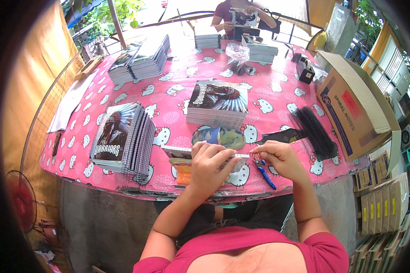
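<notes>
My left hand (210,164) is closed on a thin notebook whose white page edge (240,155) shows past the fingertips. At that edge my right hand (280,158) pinches a small spiral coil (255,155), partly hidden by the fingers. Just below the coil lies a pair of blue-handled pliers (265,176). Beyond my left hand sits a rounded, camouflage-patterned item (218,138). An orange packet (183,173) and a low notebook stack (175,153) are beside my left wrist. Many black spiral coils (316,132) lie in a heap to the right.
Notebook stacks stand at centre (216,102), left (118,136) and far left (141,59) on the pink patterned tablecloth (171,116). A cardboard box (351,107) and tape dispenser (305,72) are at right. Across the table, another person (241,18) holds a notebook.
</notes>
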